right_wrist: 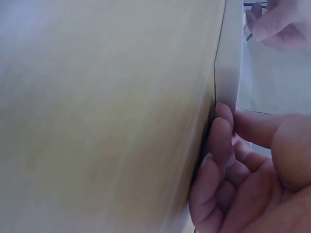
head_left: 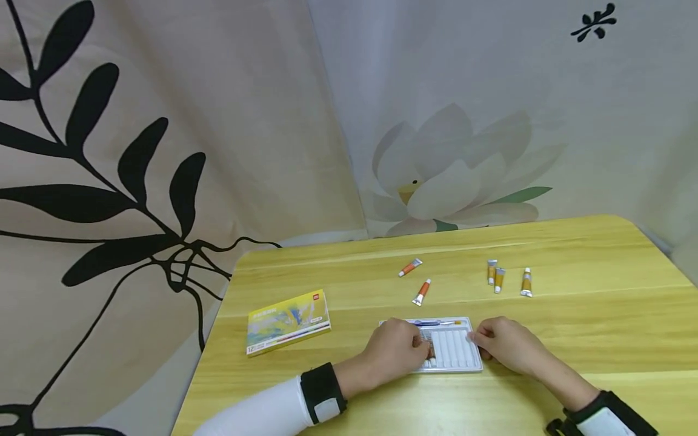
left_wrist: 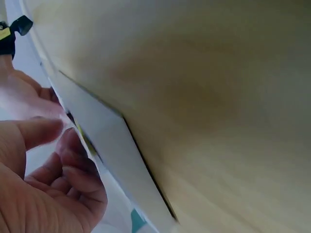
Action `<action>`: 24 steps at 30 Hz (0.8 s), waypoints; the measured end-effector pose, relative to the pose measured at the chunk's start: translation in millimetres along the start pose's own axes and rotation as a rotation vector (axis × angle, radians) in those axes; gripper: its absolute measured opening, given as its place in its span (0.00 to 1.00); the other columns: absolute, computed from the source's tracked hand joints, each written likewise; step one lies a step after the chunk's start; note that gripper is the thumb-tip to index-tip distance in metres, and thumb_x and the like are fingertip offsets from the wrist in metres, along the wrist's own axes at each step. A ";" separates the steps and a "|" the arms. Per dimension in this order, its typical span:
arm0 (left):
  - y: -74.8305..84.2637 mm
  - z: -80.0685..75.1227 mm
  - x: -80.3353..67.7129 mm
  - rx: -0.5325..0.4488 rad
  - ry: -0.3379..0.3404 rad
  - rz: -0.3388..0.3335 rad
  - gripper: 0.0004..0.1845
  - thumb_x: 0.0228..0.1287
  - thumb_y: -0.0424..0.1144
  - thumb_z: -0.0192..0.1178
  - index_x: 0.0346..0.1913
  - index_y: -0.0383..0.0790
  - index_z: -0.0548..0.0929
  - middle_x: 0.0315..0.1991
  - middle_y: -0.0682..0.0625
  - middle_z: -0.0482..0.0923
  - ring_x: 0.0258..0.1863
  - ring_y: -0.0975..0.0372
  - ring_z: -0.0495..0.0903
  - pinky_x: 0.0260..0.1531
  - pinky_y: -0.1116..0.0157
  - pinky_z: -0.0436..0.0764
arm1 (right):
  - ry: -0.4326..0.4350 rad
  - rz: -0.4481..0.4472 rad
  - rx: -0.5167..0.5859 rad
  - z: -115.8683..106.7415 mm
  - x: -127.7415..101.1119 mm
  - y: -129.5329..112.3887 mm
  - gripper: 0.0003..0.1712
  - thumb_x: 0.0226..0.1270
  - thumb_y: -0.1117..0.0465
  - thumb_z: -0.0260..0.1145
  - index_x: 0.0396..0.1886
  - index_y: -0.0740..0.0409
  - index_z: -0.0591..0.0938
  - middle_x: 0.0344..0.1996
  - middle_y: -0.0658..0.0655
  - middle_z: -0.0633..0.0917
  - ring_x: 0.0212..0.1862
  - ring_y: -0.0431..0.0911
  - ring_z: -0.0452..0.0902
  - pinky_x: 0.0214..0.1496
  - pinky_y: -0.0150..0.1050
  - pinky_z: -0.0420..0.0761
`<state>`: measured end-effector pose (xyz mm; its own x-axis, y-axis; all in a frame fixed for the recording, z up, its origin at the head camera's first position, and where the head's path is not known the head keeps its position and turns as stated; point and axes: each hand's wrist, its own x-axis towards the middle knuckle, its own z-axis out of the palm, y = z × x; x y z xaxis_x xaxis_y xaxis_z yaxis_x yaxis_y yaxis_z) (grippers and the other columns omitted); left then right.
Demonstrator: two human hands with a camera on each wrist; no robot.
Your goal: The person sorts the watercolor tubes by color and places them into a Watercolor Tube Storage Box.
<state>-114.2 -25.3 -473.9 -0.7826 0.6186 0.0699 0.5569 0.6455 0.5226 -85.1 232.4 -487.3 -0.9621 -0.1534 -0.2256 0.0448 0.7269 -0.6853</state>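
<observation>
Both hands flank the white tray (head_left: 460,354) at lower centre: your left hand (head_left: 395,351) pinches a tube inside, right hand (head_left: 504,345) curls around its right edge.

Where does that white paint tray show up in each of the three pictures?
Head: white tray low centre on the table, between both hands.
Left wrist: its pale edge runs diagonally, lower left.
Right wrist: its edge stands upright, upper right.
Shared landmark: the yellow wooden tabletop.

Head view looks down across the table (head_left: 545,254) from afar; both wrist views skim its surface, sharing the tray (head_left: 455,354) edge
</observation>
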 end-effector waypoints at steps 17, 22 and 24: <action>17.8 12.3 5.6 -0.001 -0.131 -0.123 0.22 0.69 0.40 0.71 0.17 0.49 0.75 0.17 0.62 0.71 0.20 0.72 0.69 0.25 0.74 0.69 | -0.008 -0.007 0.006 -0.5 -0.3 0.7 0.15 0.77 0.58 0.66 0.25 0.53 0.81 0.18 0.48 0.77 0.22 0.43 0.71 0.24 0.34 0.67; 16.5 13.5 4.5 0.010 -0.124 -0.097 0.21 0.70 0.40 0.71 0.19 0.49 0.75 0.18 0.62 0.70 0.20 0.72 0.69 0.25 0.74 0.69 | -0.006 -0.008 0.008 -0.2 -0.2 0.7 0.16 0.77 0.57 0.66 0.25 0.53 0.80 0.17 0.48 0.78 0.22 0.43 0.71 0.24 0.34 0.67; 16.3 13.4 4.3 0.006 -0.125 -0.092 0.20 0.70 0.40 0.70 0.20 0.48 0.76 0.18 0.62 0.70 0.20 0.72 0.69 0.25 0.74 0.69 | -0.007 -0.002 0.010 -0.2 -0.1 0.4 0.16 0.77 0.57 0.66 0.24 0.52 0.80 0.17 0.48 0.78 0.22 0.43 0.71 0.24 0.33 0.67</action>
<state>-104.7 -6.1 -476.4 -0.7896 0.6078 -0.0843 0.4867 0.7041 0.5171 -85.1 232.9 -487.4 -0.9604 -0.1592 -0.2287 0.0457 0.7197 -0.6928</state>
